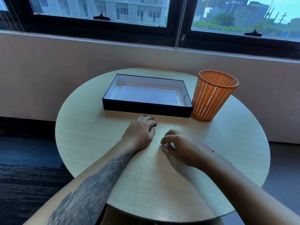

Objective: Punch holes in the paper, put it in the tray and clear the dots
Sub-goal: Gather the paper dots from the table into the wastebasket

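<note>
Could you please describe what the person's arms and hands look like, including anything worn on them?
Both forearms are bare, with no sleeves, gloves, watch or rings visible. The left forearm carries a large dark tattoo with patterned, maze-like shapes running from near the wrist toward the elbow. The left hand is unmarked. The right hand and right forearm show no clear markings.

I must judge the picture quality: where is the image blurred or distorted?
Head view: the right hand is smeared by motion blur at its fingertips; the left hand is sharper; the wide lens bends the window frame and the round table; light is dim and bluish.
</note>
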`<state>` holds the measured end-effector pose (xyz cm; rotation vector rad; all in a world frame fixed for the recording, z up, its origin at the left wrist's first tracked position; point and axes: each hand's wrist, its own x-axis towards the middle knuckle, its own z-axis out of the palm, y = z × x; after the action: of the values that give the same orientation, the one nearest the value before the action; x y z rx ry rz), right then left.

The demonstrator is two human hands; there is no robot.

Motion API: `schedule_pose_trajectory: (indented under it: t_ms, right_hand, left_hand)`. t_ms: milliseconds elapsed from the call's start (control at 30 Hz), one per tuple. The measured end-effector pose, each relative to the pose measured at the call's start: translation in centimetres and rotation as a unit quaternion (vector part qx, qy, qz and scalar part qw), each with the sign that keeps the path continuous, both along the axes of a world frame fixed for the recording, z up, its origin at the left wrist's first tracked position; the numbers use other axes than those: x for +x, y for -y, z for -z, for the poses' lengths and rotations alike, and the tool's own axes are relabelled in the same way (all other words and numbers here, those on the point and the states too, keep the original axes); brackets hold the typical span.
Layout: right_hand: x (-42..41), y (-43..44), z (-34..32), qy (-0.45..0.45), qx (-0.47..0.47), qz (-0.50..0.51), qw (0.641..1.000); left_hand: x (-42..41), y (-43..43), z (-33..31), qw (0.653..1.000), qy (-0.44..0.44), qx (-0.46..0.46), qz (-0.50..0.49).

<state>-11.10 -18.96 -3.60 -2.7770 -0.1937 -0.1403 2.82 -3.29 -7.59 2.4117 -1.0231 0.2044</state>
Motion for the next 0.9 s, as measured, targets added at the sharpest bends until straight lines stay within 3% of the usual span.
schedule_pose_trajectory:
  t_ms: [333, 600, 900]
  right_hand:
    - [1.6, -0.3, -1.2, 0.031, -0.148, -0.099, 0.984]
    - [1.6, 0.0, -1.2, 0.049, -0.184, -0.146, 0.971]
    - [1.5, -0.6, 0.3, 0.088, -0.193, -0.108, 0.971]
  left_hand:
    - [0.2, 0.0, 0.1, 1.000, 0.000, 0.005, 0.002]
    - [0.2, 0.0, 0.1, 1.000, 0.005, 0.002, 0.001]
    - [0.1, 0.0, 0.0, 1.000, 0.001, 0.002, -0.001]
